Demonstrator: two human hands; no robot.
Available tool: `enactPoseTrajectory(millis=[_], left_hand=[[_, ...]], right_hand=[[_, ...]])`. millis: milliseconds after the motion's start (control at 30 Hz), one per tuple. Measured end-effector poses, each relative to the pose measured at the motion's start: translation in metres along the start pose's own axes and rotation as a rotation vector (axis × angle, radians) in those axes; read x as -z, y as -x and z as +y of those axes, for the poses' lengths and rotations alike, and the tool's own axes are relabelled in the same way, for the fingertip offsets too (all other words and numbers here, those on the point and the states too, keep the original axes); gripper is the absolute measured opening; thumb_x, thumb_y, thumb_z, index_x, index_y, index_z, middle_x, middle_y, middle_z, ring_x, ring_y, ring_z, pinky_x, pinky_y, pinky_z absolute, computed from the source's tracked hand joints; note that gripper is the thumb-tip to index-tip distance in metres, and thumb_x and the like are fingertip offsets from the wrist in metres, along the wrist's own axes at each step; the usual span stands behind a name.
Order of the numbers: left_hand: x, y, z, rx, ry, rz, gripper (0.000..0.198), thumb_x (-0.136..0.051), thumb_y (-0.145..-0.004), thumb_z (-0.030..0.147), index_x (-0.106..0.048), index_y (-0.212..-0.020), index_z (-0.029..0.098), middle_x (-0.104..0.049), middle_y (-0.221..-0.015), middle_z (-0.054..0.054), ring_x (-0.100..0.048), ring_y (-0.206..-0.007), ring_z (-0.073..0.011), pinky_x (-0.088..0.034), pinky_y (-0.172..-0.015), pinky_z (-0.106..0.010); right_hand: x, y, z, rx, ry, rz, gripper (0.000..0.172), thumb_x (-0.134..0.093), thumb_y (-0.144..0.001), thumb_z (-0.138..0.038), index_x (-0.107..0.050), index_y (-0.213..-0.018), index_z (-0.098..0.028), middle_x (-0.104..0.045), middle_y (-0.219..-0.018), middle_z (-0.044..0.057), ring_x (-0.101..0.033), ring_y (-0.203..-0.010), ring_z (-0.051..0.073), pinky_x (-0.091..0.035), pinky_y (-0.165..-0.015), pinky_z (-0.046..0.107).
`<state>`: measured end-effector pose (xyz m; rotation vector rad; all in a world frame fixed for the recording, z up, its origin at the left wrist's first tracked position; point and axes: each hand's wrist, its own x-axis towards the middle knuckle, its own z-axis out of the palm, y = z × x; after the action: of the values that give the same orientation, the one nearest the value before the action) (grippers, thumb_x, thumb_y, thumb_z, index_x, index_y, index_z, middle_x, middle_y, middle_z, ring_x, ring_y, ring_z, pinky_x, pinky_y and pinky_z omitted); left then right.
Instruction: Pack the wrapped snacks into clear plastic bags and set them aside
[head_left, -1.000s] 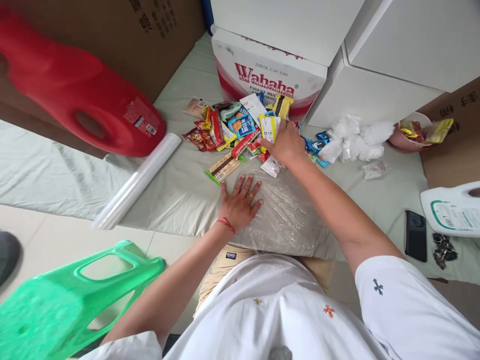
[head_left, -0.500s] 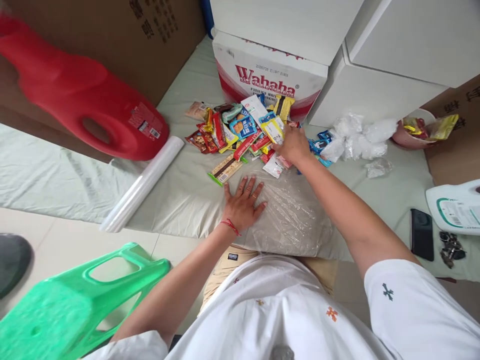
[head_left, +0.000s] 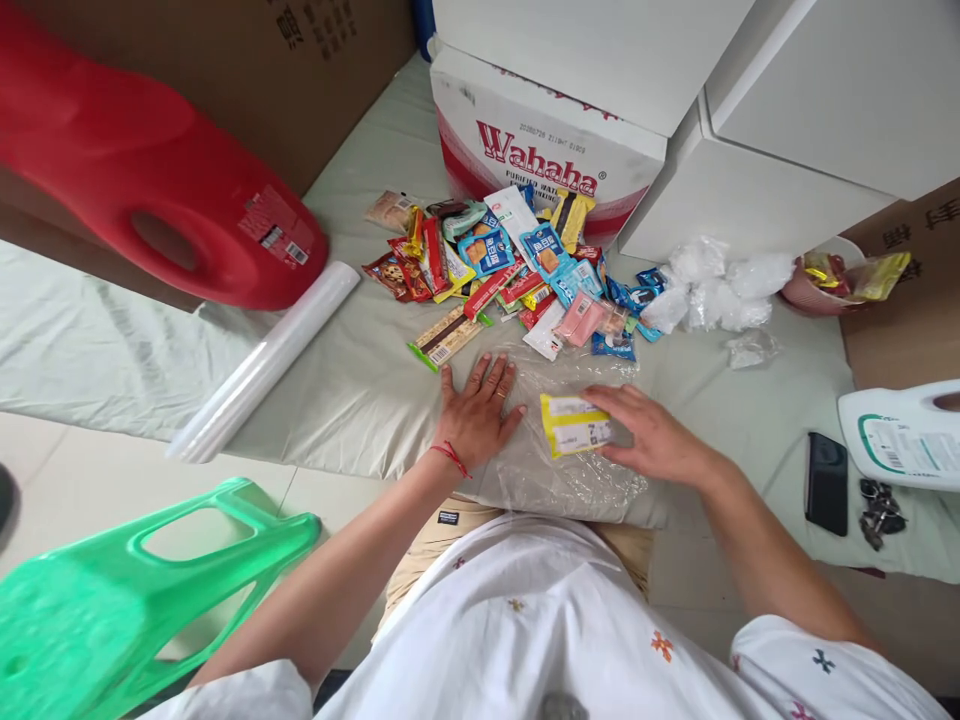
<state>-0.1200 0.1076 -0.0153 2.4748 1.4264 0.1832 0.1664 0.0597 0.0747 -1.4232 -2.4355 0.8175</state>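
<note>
My right hand pinches a yellow-and-white snack packet by its right end, over a clear plastic sheet spread on the cloth-covered surface. My left hand lies flat with fingers spread, at the sheet's left edge, and holds nothing. Beyond both hands is a heap of wrapped snacks. In it are a blue cracker packet, a pink packet and a yellow packet. A bar with a green-ended wrapper lies just past my left fingertips.
Left are a red jug, a roll of clear film and a green plastic stool. A Wahaha carton stands behind the heap. Right are crumpled clear wraps, a pink bowl, a phone, keys and a white bottle.
My right hand has drawn back from the heap toward me, bringing the yellow-and-white packet over the plastic sheet. My left hand stays flat in about the same place.
</note>
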Motion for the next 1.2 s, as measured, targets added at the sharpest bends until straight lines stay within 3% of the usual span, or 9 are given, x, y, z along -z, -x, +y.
enactPoseTrajectory(millis=[200, 300, 400, 533, 667, 800, 933, 1067, 1200], left_hand=[[-0.003, 0.0, -0.001, -0.003, 0.008, 0.02, 0.062, -0.025, -0.108, 0.046, -0.029, -0.166, 0.024, -0.029, -0.171, -0.01, -0.024, -0.161, -0.0331, 0.006, -0.124, -0.076], [-0.004, -0.001, 0.0, 0.0, 0.002, 0.021, 0.063, -0.028, -0.108, 0.048, -0.028, -0.166, 0.025, -0.028, -0.171, -0.01, -0.025, -0.16, -0.0342, 0.004, -0.124, -0.077], [-0.003, -0.002, 0.001, 0.008, -0.017, 0.018, 0.063, -0.028, -0.107, 0.048, -0.028, -0.166, 0.024, -0.029, -0.171, -0.01, -0.024, -0.16, -0.0352, 0.002, -0.123, -0.078], [-0.002, -0.002, 0.002, 0.024, -0.044, 0.001, 0.064, -0.028, -0.107, 0.049, -0.028, -0.166, 0.026, -0.028, -0.171, -0.008, -0.023, -0.161, -0.035, -0.002, -0.124, -0.077], [-0.002, -0.002, 0.002, 0.022, -0.042, 0.005, 0.063, -0.027, -0.107, 0.049, -0.029, -0.166, 0.026, -0.027, -0.172, -0.007, -0.023, -0.161, -0.0345, -0.002, -0.124, -0.077], [-0.003, -0.001, 0.001, 0.017, -0.024, 0.018, 0.063, -0.028, -0.107, 0.049, -0.03, -0.166, 0.025, -0.028, -0.171, -0.008, -0.024, -0.161, -0.0347, -0.001, -0.125, -0.077], [-0.003, -0.001, 0.0, 0.012, -0.015, 0.024, 0.064, -0.027, -0.107, 0.05, -0.031, -0.165, 0.024, -0.027, -0.171, -0.008, -0.024, -0.161, -0.0334, 0.0, -0.125, -0.076], [-0.004, -0.001, 0.0, 0.01, -0.012, 0.026, 0.064, -0.026, -0.107, 0.05, -0.031, -0.165, 0.023, -0.027, -0.172, -0.007, -0.024, -0.161, -0.0328, 0.0, -0.125, -0.077], [-0.004, -0.001, -0.001, 0.005, -0.011, 0.028, 0.064, -0.027, -0.107, 0.05, -0.031, -0.165, 0.023, -0.028, -0.172, -0.008, -0.024, -0.161, -0.0333, 0.0, -0.125, -0.077]], right_hand=[[-0.038, -0.012, 0.005, -0.066, 0.013, -0.128, 0.069, -0.073, -0.086, -0.025, -0.054, -0.153, -0.023, -0.048, -0.161, 0.016, -0.053, -0.141, 0.035, -0.046, -0.117, 0.053], [-0.017, -0.04, 0.017, -0.058, 0.064, 0.004, 0.052, -0.067, -0.095, -0.035, -0.062, -0.144, -0.021, -0.057, -0.152, 0.016, -0.054, -0.139, 0.035, -0.047, -0.116, 0.052], [0.01, -0.077, 0.031, -0.142, 0.299, 0.14, 0.055, -0.065, -0.093, -0.021, -0.058, -0.147, -0.016, -0.052, -0.155, 0.018, -0.05, -0.14, 0.038, -0.047, -0.113, 0.054], [0.03, -0.12, 0.045, -0.115, 0.579, -0.023, 0.06, -0.05, -0.092, -0.006, -0.054, -0.151, -0.018, -0.031, -0.17, 0.015, -0.051, -0.137, 0.039, -0.051, -0.105, 0.054], [0.039, -0.142, 0.051, -0.068, 0.642, -0.077, 0.043, -0.053, -0.092, -0.01, -0.068, -0.132, -0.018, -0.043, -0.163, 0.014, -0.056, -0.127, 0.038, -0.054, -0.095, 0.051], [0.055, -0.159, 0.07, -0.23, 0.508, 0.113, 0.04, -0.063, -0.089, -0.017, -0.067, -0.128, -0.016, -0.062, -0.136, 0.018, -0.061, -0.118, 0.036, -0.054, -0.093, 0.05], [0.069, -0.179, 0.089, -0.263, 0.345, 0.406, 0.066, -0.07, -0.086, -0.025, -0.05, -0.147, -0.012, -0.055, -0.143, 0.021, -0.056, -0.129, 0.035, -0.049, -0.107, 0.052], [0.065, -0.187, 0.07, -0.164, 0.292, 0.477, 0.048, -0.063, -0.092, -0.023, -0.057, -0.139, -0.017, -0.055, -0.145, 0.017, -0.056, -0.128, 0.028, -0.049, -0.109, 0.044], [0.038, -0.205, 0.02, -0.062, 0.304, 0.272, 0.024, -0.05, -0.098, -0.016, -0.072, -0.108, -0.017, -0.072, -0.111, 0.01, -0.064, -0.11, 0.027, -0.05, -0.102, 0.044]])
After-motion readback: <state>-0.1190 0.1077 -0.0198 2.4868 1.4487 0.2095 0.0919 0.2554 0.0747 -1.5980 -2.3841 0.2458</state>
